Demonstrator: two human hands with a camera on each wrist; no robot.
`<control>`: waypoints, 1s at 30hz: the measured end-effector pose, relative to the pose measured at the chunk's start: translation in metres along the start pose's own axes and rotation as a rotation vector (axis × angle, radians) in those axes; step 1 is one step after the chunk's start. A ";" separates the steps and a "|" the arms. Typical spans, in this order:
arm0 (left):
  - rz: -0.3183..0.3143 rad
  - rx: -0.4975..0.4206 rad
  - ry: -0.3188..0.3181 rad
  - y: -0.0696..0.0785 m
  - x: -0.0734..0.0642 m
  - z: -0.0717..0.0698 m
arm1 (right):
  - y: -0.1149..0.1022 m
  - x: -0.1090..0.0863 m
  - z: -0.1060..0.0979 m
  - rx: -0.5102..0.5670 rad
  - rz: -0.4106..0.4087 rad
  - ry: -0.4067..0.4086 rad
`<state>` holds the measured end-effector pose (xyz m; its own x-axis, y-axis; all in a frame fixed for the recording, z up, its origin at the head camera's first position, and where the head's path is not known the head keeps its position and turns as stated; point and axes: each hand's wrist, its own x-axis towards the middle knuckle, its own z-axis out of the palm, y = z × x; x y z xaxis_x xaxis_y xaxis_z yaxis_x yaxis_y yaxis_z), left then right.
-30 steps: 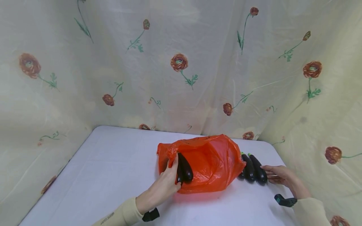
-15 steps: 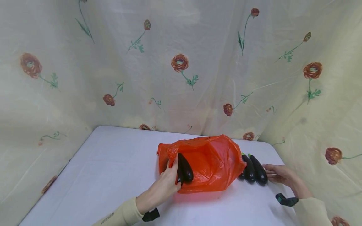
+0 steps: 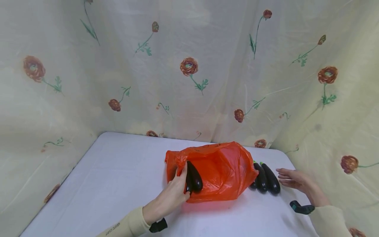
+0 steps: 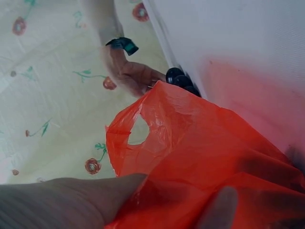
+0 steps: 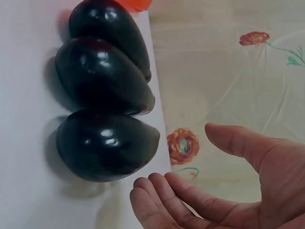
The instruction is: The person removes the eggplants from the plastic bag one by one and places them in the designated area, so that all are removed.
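Note:
My left hand (image 3: 174,193) grips the left side of the mouth of a red plastic bag (image 3: 220,171), which lies open towards me. Just inside that edge, beside my fingers, are dark purple eggplants (image 3: 195,177); one is partly hidden by the hand. In the left wrist view the bag (image 4: 186,129) fills much of the picture. Three more eggplants (image 3: 270,179) lie side by side to the right of the bag, the innermost partly behind it. My right hand (image 3: 299,182) is held just right of the outermost eggplant (image 5: 107,148), thumb and fingers apart, holding nothing.
Everything lies on a table with a white cover (image 3: 127,171). A flower-printed curtain (image 3: 142,82) hangs behind it and along both sides. Each wrist carries a black strapped device (image 3: 301,208).
My right hand has drawn slightly away to the right from the outermost eggplant, leaving a small gap. The left hand, the bag and the eggplants stay where they were.

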<state>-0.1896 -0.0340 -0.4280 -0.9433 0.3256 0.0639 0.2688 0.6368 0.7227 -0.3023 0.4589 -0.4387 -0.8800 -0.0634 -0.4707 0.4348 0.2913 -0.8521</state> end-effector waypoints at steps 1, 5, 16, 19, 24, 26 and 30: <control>-0.002 0.002 0.000 0.000 0.000 0.000 | -0.001 0.000 0.000 -0.001 -0.002 0.001; -0.004 0.005 -0.005 0.001 0.000 0.000 | -0.004 -0.001 0.002 0.005 -0.010 -0.010; 0.002 -0.003 -0.005 0.001 -0.001 -0.001 | -0.022 -0.003 0.011 0.090 -0.063 -0.047; 0.009 -0.003 -0.002 0.000 -0.002 -0.001 | -0.031 -0.007 0.017 0.144 -0.082 -0.080; 0.013 -0.006 -0.002 0.000 -0.002 -0.002 | -0.043 -0.015 0.026 0.230 -0.109 -0.136; 0.011 -0.003 -0.002 0.001 -0.002 -0.002 | -0.046 -0.018 0.028 0.245 -0.113 -0.155; 0.021 0.005 0.005 0.001 -0.003 -0.002 | -0.052 -0.023 0.029 0.242 -0.117 -0.188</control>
<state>-0.1868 -0.0362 -0.4259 -0.9383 0.3357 0.0828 0.2899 0.6332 0.7177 -0.2994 0.4172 -0.3902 -0.8856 -0.2652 -0.3813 0.3855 0.0381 -0.9219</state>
